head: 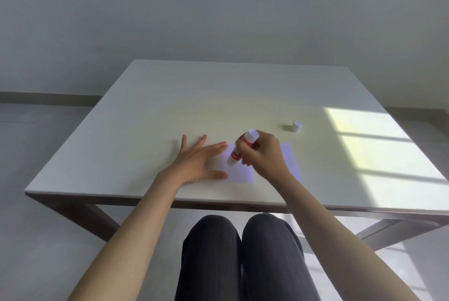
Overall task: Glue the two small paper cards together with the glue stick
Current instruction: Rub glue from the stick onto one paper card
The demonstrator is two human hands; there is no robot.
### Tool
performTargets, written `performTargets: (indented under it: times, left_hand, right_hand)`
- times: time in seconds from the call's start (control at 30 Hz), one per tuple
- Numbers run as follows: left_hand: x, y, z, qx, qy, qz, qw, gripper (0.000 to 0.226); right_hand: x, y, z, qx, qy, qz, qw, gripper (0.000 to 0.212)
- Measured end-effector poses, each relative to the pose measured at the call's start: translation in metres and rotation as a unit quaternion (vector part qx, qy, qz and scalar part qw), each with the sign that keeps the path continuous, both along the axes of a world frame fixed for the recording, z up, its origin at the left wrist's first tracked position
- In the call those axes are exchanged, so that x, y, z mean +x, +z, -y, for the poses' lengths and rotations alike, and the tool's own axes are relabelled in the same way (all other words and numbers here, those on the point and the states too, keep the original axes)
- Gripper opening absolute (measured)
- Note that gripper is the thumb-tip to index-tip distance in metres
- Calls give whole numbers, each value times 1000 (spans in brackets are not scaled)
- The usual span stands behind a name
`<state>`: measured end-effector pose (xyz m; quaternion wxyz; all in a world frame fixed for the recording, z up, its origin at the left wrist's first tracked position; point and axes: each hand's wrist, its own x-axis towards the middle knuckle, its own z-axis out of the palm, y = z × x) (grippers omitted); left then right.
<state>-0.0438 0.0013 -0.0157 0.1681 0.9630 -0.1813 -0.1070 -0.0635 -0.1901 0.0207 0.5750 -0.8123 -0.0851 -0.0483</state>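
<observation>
Red glue stick (243,149) tilts down-left in the closed right hand (263,152), tip on the left card (239,172) — flat, empty left hand (199,161) pins it; second card (291,160) lies right.

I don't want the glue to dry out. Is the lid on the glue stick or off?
Off. The white cap stands alone on the table, apart from the glue stick, which the right hand presses onto a paper card.

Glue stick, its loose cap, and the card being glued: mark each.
glue stick (250,141), head view, red upper barrel.
cap (296,126), head view, white side wall.
left card (239,174), head view, bare near part.
</observation>
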Motion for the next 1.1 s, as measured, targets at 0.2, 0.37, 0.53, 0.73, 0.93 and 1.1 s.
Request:
performTargets:
  times: [0.2,0.37,0.53,0.73,0.93,1.1]
  left_hand:
    - [-2,2,1,-29,9,-13,999,86]
    - [-2,-3,-1,-51,-1,-23,998,81]
    - [-3,-7,-2,-61,-6,-25,998,82]
    - [-7,-8,-3,-88,5,-12,996,80]
    - [-17,7,-3,-335,91,-49,936,63]
    - [-31,24,22,-531,129,-7,837,31]
  right_hand:
    - [20,-11,0,-36,-7,-27,999,17]
    - [29,-8,16,-37,-69,-19,997,14]
    - [22,-8,24,127,-142,-51,980,21]
    - [-4,-1,22,556,-104,-255,784,7]
    - [-27,5,-4,673,-53,-349,650,16]
    - [-32,3,-23,667,-44,-359,651,13]
